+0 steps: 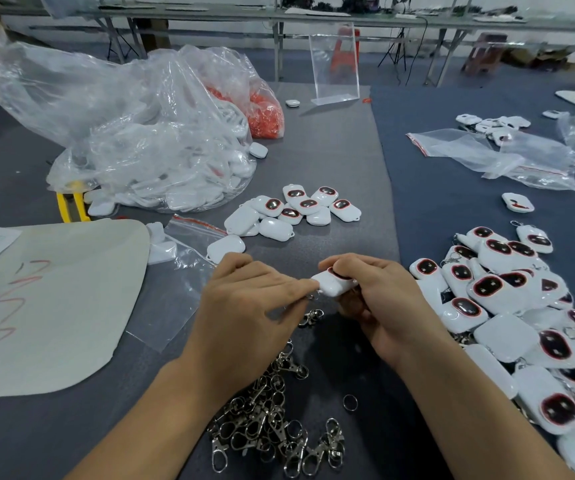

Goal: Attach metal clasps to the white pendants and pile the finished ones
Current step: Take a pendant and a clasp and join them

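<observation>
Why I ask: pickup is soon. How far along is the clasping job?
Done: a large finished pile on the right, clasps showing. In hand: the right hand holds one pendant while the left hand fits a clasp. Left: a small pile, a bag of pendants and many loose clasps.

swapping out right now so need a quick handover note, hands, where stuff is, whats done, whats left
Right hand grips a pendant; left hand pinches a clasp at its end. Cannot tell if the clasp is on yet.
Loose clasps lie between the forearms; bare pendants centre, more in the bag at left.
Done: finished pile at right.
Left: finish this one, add it to the pile, then do the bare ones.
</observation>
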Action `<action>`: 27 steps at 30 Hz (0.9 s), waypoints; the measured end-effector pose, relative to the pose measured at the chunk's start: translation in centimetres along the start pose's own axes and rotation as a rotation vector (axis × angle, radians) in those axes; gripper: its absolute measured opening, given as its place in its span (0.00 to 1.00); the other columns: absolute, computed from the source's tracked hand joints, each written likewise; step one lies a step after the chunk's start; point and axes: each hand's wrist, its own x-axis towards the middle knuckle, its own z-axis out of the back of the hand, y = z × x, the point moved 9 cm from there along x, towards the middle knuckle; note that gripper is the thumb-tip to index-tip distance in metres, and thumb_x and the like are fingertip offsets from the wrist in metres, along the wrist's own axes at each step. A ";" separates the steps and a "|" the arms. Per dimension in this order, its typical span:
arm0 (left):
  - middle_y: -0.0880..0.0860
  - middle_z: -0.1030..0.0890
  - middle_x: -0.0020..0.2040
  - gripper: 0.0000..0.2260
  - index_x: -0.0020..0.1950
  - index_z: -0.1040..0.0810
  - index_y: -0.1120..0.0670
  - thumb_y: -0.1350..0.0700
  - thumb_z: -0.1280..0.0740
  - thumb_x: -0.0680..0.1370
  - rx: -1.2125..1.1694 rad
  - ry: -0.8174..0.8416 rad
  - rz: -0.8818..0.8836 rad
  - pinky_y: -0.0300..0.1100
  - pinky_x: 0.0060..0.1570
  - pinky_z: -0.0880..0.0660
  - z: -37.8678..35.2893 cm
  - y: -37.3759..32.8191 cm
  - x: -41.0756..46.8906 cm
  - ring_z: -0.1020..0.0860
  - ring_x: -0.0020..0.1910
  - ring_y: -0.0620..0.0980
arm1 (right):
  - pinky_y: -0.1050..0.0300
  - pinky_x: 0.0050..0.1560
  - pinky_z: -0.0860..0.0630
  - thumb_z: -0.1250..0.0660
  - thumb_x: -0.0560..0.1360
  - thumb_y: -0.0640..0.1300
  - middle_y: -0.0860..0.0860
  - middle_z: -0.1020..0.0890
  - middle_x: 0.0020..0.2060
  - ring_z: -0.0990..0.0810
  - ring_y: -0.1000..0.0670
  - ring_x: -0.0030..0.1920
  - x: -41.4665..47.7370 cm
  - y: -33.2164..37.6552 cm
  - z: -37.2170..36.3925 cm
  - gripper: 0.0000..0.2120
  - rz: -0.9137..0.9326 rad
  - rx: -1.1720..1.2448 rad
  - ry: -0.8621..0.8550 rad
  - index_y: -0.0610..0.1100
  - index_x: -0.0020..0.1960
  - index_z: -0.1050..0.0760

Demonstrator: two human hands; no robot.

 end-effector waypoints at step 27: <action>0.45 0.21 0.40 0.05 0.39 0.18 0.53 0.60 0.28 0.74 0.070 0.320 -0.279 0.43 0.51 0.29 -1.3 -3.2 0.3 0.24 0.48 0.50 | 0.40 0.45 0.17 0.29 0.72 0.36 0.40 0.14 0.39 0.18 0.44 0.39 0.1 -0.3 -0.4 0.05 0.115 -0.260 0.005 0.40 0.40 0.15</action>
